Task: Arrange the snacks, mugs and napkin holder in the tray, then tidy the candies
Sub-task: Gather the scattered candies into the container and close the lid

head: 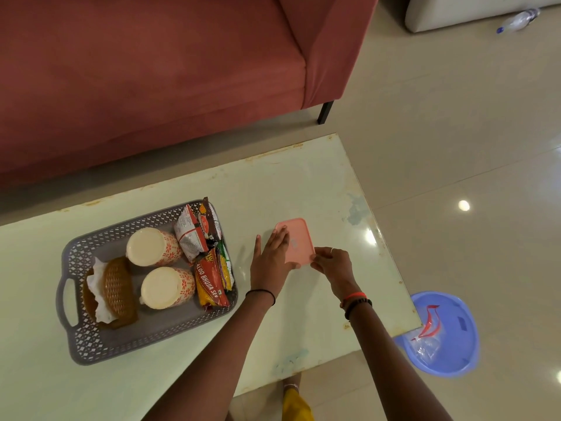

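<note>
Grey tray has two upside-down mugs, the napkin holder with napkins, and snack packets along its right side. Just right of it on the table sits a pink box, contents hidden. Left hand lies flat on it, fingers straight; right hand pinches its near corner. Blue bin on the floor holds a plastic wrapper.

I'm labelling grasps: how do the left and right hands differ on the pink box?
The left hand lies flat on the pink box, fingers straight; the right hand pinches its near corner with curled fingers. The left wrist wears one black band; the right wears red and black bands. Both touch the box.
</note>
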`<state>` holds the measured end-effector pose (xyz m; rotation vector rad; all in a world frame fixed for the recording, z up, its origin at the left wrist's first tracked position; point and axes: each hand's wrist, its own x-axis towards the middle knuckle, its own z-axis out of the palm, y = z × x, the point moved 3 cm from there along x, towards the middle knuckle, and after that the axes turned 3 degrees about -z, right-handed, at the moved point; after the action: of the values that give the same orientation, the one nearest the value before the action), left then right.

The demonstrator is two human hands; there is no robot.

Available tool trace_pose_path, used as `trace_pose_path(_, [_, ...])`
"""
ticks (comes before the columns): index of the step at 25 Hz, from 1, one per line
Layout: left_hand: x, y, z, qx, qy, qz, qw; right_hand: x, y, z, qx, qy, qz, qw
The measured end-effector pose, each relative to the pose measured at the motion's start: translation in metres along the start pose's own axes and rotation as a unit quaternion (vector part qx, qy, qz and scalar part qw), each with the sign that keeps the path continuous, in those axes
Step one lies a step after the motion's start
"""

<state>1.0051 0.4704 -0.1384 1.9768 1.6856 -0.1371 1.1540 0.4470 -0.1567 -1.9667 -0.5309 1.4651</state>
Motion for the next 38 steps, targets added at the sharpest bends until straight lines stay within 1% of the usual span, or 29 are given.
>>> trace_pose_path(3, [0.0, 0.004, 0.0, -0.005, 0.01, -0.006, 1.0, 0.002, 0.0, -0.001, -0.005, 0.012, -0.003, 1.0])
trace_pose_path(7, [0.0, 0.006, -0.002, -0.015, 0.014, -0.003, 1.0, 0.004, -0.002, 0.001, -0.052, 0.026, 0.01, 0.998])
trace_pose_path(11, [0.0, 0.008, -0.004, -0.018, 0.023, -0.001, 1.0, 0.012, -0.019, -0.001, -0.069, -0.029, 0.017, 0.997])
trace_pose_path(14, [0.001, 0.009, -0.004, -0.015, 0.029, -0.001, 0.999, 0.024, -0.047, 0.01, -0.047, -0.049, -0.022, 0.997])
trace_pose_path(15, [0.002, 0.009, -0.004, -0.014, 0.03, -0.003, 0.999, 0.029, -0.056, 0.016, -0.055, -0.052, -0.035, 0.997])
trace_pose_path(18, [0.002, 0.009, -0.004, -0.019, 0.029, -0.009, 0.999, 0.043, -0.076, 0.025, -0.117, -0.05, -0.053, 0.99])
trace_pose_path(22, [0.002, 0.008, -0.004, -0.022, 0.033, -0.013, 0.999, 0.052, -0.083, 0.025, -0.186, -0.08, -0.055, 0.978])
trace_pose_path(24, [0.002, 0.008, -0.004, -0.024, 0.037, -0.017, 0.999, 0.05, -0.083, 0.026, -0.207, -0.075, -0.068, 0.973])
trace_pose_path(26, [0.004, 0.008, -0.003, -0.018, 0.03, -0.015, 0.999, 0.049, -0.081, 0.026, -0.208, -0.046, -0.084, 0.973])
trace_pose_path(28, [0.003, 0.009, -0.002, -0.03, 0.019, -0.014, 0.999, 0.047, -0.078, 0.024, -0.182, -0.021, -0.084, 0.979])
trace_pose_path(29, [0.002, 0.01, -0.002, -0.064, 0.019, -0.019, 0.998, 0.046, -0.076, 0.023, -0.161, -0.015, -0.074, 0.984])
trace_pose_path(30, [0.0, 0.009, -0.001, -0.127, 0.028, -0.033, 0.991, 0.044, -0.075, 0.022, -0.142, -0.013, -0.064, 0.988])
trace_pose_path(31, [-0.003, 0.008, -0.001, -0.211, 0.046, -0.058, 0.975, 0.042, -0.073, 0.019, -0.129, -0.012, -0.053, 0.99])
trace_pose_path(32, [-0.006, 0.007, 0.001, -0.298, 0.076, -0.091, 0.947, 0.04, -0.07, 0.017, -0.121, -0.014, -0.042, 0.992])
trace_pose_path(34, [-0.013, 0.007, 0.005, -0.43, 0.137, -0.187, 0.873, 0.036, -0.06, 0.011, -0.114, -0.029, -0.01, 0.993])
trace_pose_path(36, [-0.013, 0.007, 0.011, -0.51, 0.15, -0.3, 0.792, 0.03, -0.051, 0.008, -0.116, -0.048, 0.018, 0.992])
trace_pose_path(37, [-0.011, 0.007, 0.015, -0.522, 0.141, -0.336, 0.771, 0.027, -0.048, 0.007, -0.12, -0.052, 0.024, 0.991])
trace_pose_path(38, [-0.009, 0.006, 0.018, -0.528, 0.128, -0.356, 0.761, 0.025, -0.045, 0.007, -0.124, -0.053, 0.022, 0.991])
